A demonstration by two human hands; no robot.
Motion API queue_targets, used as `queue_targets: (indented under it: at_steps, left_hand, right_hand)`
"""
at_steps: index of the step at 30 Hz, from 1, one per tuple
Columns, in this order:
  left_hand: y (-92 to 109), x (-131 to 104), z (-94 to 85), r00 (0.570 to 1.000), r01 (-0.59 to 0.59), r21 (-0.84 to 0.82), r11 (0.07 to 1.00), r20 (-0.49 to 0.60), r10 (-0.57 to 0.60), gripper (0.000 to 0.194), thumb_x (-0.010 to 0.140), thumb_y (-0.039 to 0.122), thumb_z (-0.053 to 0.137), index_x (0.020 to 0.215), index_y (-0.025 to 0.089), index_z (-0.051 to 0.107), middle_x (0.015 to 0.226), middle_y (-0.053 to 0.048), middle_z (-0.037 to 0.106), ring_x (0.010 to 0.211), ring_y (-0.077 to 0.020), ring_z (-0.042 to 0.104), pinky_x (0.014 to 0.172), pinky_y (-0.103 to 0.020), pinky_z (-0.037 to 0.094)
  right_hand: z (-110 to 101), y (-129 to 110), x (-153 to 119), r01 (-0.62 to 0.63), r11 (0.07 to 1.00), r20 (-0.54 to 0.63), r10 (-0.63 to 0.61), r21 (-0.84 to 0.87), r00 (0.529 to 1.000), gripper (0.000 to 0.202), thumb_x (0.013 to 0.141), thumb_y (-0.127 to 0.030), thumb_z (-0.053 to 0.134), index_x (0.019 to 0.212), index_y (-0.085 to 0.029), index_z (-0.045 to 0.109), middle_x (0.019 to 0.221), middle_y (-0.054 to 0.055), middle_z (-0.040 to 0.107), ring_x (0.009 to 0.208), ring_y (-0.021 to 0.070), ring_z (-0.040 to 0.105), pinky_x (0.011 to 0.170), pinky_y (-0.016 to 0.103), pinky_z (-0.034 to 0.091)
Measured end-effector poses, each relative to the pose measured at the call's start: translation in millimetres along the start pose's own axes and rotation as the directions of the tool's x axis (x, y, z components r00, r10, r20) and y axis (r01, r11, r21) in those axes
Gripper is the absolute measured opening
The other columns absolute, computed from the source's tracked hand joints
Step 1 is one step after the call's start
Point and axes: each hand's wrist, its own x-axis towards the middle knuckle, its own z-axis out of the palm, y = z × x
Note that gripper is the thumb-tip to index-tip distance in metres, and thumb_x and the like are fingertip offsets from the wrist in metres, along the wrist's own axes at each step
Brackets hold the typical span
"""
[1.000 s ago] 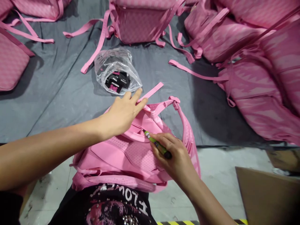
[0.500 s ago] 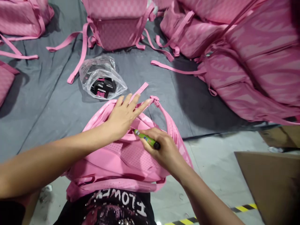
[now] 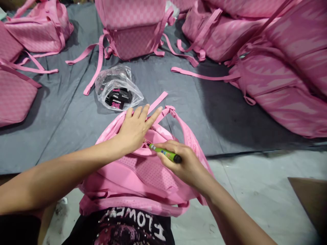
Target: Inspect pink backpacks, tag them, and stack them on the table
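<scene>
Two hands (image 3: 135,127) (image 3: 187,160), one pen (image 3: 167,153), one plastic bag (image 3: 112,76)

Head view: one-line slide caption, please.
Left hand spread on a pink backpack, right hand holding a green pen over it; clear plastic bag beyond.

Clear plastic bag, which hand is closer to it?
Your left hand: it is spread over the pink backpack, just this side of the clear plastic bag. Your right hand, holding the green pen, is farther off, to the right.
</scene>
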Motion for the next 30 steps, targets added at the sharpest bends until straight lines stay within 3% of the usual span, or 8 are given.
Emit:
queue_targets:
  at_steps: [3, 5, 9, 13, 17, 22, 26, 30]
  left_hand:
    - [-12, 0, -6.7, 0.995, -0.094, 0.031, 0.995, 0.047, 0.093, 0.103, 0.084, 0.038, 0.070, 0.158, 0.020, 0.000, 0.156, -0.020, 0.033, 0.128, -0.0331, 0.048, 0.104, -0.045, 0.037]
    - [-25, -4, -13.8, 0.988, -0.137, 0.038, 0.990, 0.082, 0.134, 0.101, 0.085, 0.032, 0.069, 0.158, 0.020, 0.000, 0.158, -0.019, 0.029, 0.135, -0.0322, 0.042, 0.106, -0.043, 0.036]
    - [-44, -22, -31.1, 0.979, -0.014, 0.000, 1.000, 0.203, 0.014, 0.117, 0.076, 0.035, 0.078, 0.158, 0.018, -0.003, 0.164, -0.021, 0.009, 0.148, -0.0376, 0.021, 0.110, -0.048, 0.036]
    - [-40, -31, -38.1, 0.954, 0.056, 0.019, 0.998, 0.295, -0.060, 0.125, 0.073, 0.036, 0.080, 0.156, 0.022, -0.012, 0.164, -0.024, -0.004, 0.141, -0.0417, 0.033, 0.096, -0.046, 0.050]
    - [-30, -27, -33.3, 0.940, 0.091, 0.155, 0.984, 0.314, -0.137, 0.124, 0.072, 0.028, 0.081, 0.157, 0.022, -0.009, 0.163, -0.026, 0.003, 0.129, -0.0428, 0.046, 0.086, -0.045, 0.055]
    - [-40, -26, -30.7, 0.949, -0.006, 0.115, 0.993, 0.313, -0.030, 0.112, 0.076, 0.014, 0.068, 0.157, 0.020, -0.009, 0.159, -0.027, 0.017, 0.130, -0.0384, 0.047, 0.096, -0.041, 0.050]
    - [-49, -25, -32.5, 0.931, -0.033, 0.055, 0.998, 0.365, 0.010, 0.112, 0.075, 0.013, 0.065, 0.156, 0.023, -0.011, 0.161, -0.025, 0.010, 0.135, -0.0387, 0.042, 0.099, -0.041, 0.047]
    - [-46, -25, -31.2, 0.935, -0.017, 0.079, 0.997, 0.354, -0.012, 0.115, 0.075, 0.016, 0.070, 0.156, 0.023, -0.011, 0.162, -0.027, 0.005, 0.135, -0.0397, 0.043, 0.097, -0.040, 0.049]
  right_hand:
    - [9, 0, 10, 0.024, 0.999, 0.019, -0.023, -0.025, 1.000, 0.019, 0.088, -0.021, 0.062, 0.101, -0.020, 0.075, 0.091, 0.005, 0.074, 0.081, 0.0179, 0.068, 0.074, 0.032, 0.052]
    - [15, -2, 13, 0.044, 0.998, -0.006, -0.045, -0.039, 0.999, 0.020, 0.088, -0.021, 0.064, 0.104, -0.022, 0.075, 0.095, 0.004, 0.075, 0.087, 0.0190, 0.068, 0.079, 0.034, 0.050]
    - [29, -7, 12, 0.129, 0.991, -0.097, -0.131, -0.026, 0.987, 0.020, 0.087, -0.022, 0.070, 0.106, -0.022, 0.075, 0.097, 0.004, 0.076, 0.092, 0.0203, 0.068, 0.085, 0.039, 0.046]
    - [48, -8, 11, 0.218, 0.976, -0.159, -0.217, -0.013, 0.963, 0.023, 0.085, -0.020, 0.072, 0.108, -0.022, 0.074, 0.099, 0.004, 0.077, 0.094, 0.0211, 0.069, 0.090, 0.041, 0.041]
    - [64, -4, 11, 0.228, 0.974, -0.219, -0.219, 0.017, 0.951, 0.024, 0.088, -0.020, 0.068, 0.112, -0.022, 0.071, 0.105, 0.004, 0.078, 0.095, 0.0198, 0.071, 0.092, 0.040, 0.039]
    - [62, -3, 8, 0.203, 0.979, -0.220, -0.190, 0.037, 0.957, 0.022, 0.089, -0.022, 0.066, 0.111, -0.023, 0.072, 0.103, 0.004, 0.078, 0.092, 0.0202, 0.072, 0.089, 0.039, 0.040]
    - [52, -4, 9, 0.215, 0.975, -0.188, -0.201, 0.053, 0.961, 0.017, 0.087, -0.020, 0.067, 0.102, -0.022, 0.075, 0.094, 0.003, 0.079, 0.084, 0.0192, 0.072, 0.086, 0.037, 0.041]
    - [53, -3, 13, 0.235, 0.970, -0.106, -0.240, -0.056, 0.965, 0.015, 0.087, -0.020, 0.067, 0.099, -0.022, 0.075, 0.087, 0.002, 0.079, 0.080, 0.0197, 0.071, 0.083, 0.038, 0.040]
